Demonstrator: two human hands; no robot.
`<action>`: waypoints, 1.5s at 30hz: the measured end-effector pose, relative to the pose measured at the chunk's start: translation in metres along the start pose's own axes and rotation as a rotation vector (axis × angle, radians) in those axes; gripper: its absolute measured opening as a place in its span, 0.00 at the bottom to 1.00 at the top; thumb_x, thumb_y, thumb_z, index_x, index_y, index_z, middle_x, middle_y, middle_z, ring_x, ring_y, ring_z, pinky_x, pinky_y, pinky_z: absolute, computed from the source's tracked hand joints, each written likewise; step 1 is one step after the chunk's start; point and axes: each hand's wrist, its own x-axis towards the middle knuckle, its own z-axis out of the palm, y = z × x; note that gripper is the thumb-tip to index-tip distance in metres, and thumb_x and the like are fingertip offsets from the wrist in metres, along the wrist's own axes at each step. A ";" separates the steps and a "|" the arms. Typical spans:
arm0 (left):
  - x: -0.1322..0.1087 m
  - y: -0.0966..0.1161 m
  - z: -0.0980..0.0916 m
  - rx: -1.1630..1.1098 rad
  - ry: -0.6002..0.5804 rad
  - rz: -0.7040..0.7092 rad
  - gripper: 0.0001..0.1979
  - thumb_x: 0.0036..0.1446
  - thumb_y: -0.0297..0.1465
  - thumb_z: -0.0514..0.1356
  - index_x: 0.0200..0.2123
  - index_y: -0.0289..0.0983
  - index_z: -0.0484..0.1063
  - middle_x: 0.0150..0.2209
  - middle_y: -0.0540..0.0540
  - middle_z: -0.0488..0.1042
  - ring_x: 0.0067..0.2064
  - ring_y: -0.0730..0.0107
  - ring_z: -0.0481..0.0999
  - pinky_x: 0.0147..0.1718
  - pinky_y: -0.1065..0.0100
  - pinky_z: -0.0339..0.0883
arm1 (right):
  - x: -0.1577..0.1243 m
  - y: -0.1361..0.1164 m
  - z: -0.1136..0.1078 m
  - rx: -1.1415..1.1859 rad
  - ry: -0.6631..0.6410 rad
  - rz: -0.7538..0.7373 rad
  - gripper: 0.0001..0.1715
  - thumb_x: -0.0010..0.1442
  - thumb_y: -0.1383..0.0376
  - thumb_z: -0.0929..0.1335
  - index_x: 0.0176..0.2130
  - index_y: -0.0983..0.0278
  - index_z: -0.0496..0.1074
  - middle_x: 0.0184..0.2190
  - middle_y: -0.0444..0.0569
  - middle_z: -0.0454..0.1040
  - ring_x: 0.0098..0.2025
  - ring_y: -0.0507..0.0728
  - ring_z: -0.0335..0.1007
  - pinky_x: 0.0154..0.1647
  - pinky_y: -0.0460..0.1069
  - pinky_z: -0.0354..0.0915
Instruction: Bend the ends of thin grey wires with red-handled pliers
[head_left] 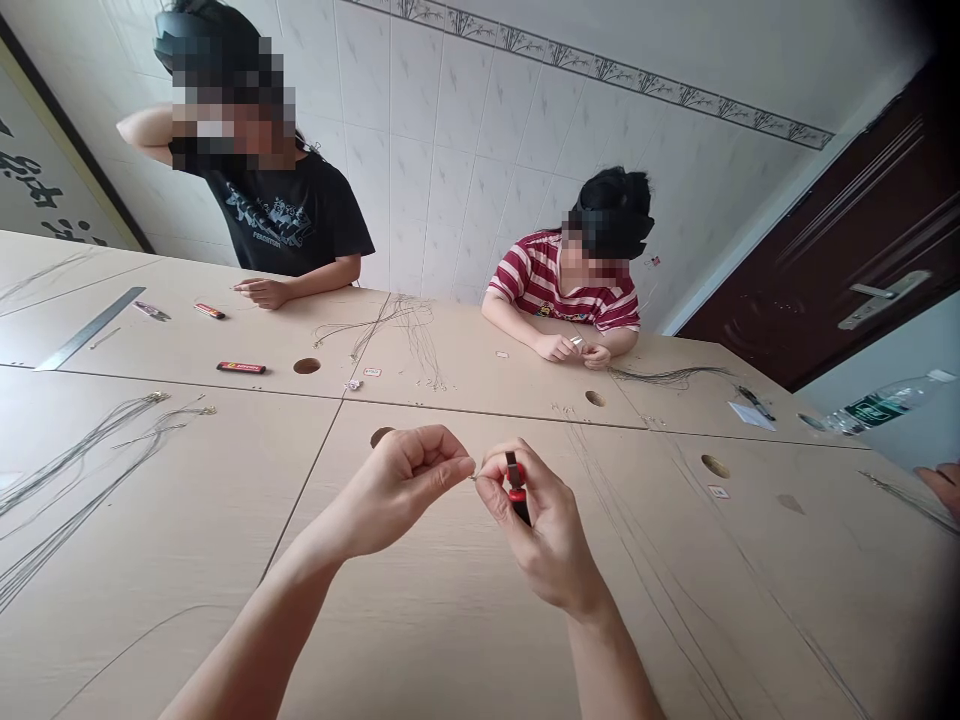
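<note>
My left hand [409, 490] is closed in a pinch, thumb against fingertips, above the table. A tiny piece [472, 476] shows at its fingertips, too small to name. Close beside it, my right hand [536, 525] is wrapped round a black and red lighter [517, 495] with a dark metal top. The right thumb and forefinger come almost against the left fingertips. A single thin cord [142, 640] lies on the table left of my left forearm; whether it reaches my hand is hidden.
Bundles of thin grey cords [90, 450] lie at left, with more cords [405, 330] farther back. A metal ruler [90, 328], another lighter [241, 368] and table holes [715, 466] are around. Two people [289, 215] [570, 285] sit opposite. A plastic bottle [889, 403] is at right.
</note>
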 end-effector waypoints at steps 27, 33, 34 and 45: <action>0.005 -0.028 0.009 -0.450 -0.329 -0.087 0.24 0.64 0.48 0.52 0.48 0.36 0.75 0.51 0.38 0.74 0.34 0.69 0.74 0.34 0.66 0.67 | 0.011 0.012 -0.007 0.217 0.135 0.117 0.11 0.63 0.60 0.67 0.31 0.61 0.66 0.30 0.43 0.63 0.31 0.51 0.57 0.35 0.48 0.56; -0.023 -0.037 -0.001 -0.610 -0.686 -0.148 0.18 0.62 0.42 0.59 0.32 0.31 0.77 0.18 0.49 0.70 0.13 0.85 0.47 0.13 0.74 0.42 | 0.030 0.023 0.002 0.787 0.086 0.206 0.09 0.60 0.61 0.70 0.30 0.61 0.69 0.30 0.43 0.61 0.32 0.51 0.57 0.37 0.48 0.58; -0.027 -0.036 -0.002 -0.671 -0.736 -0.115 0.19 0.62 0.42 0.58 0.30 0.31 0.76 0.16 0.50 0.69 0.11 0.86 0.46 0.11 0.74 0.39 | 0.032 0.024 0.004 0.914 0.062 0.221 0.09 0.60 0.62 0.70 0.30 0.61 0.69 0.30 0.42 0.60 0.31 0.51 0.56 0.38 0.48 0.59; -0.037 -0.016 -0.020 -1.207 -0.326 0.269 0.23 0.65 0.38 0.54 0.17 0.42 0.68 0.00 0.60 0.46 0.03 0.82 0.34 0.01 0.76 0.35 | 0.032 0.022 0.015 1.138 0.158 0.192 0.10 0.58 0.56 0.68 0.32 0.57 0.63 0.37 0.46 0.66 0.30 0.53 0.58 0.38 0.54 0.64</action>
